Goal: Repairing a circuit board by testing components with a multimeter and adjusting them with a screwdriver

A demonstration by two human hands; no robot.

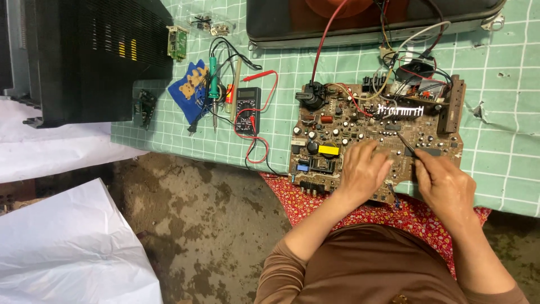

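Observation:
A large brown circuit board (360, 121) crowded with capacitors and wires lies at the near edge of a green checked table cover (281, 62). My left hand (363, 169) rests flat on the board's near side, fingers spread on the components. My right hand (444, 183) grips a thin dark tool (406, 142), its tip touching the board near the middle right. Red, white and black wires (388, 50) run from the board up to a dark television shell (371, 19) at the far edge.
A black multimeter (247, 107) with red and black leads lies left of the board. Beside it are a green-handled soldering iron (213, 76), a blue cloth (191, 87) and a small green board (177, 42). A black casing (95, 56) stands far left. White sheets (73, 247) cover the floor.

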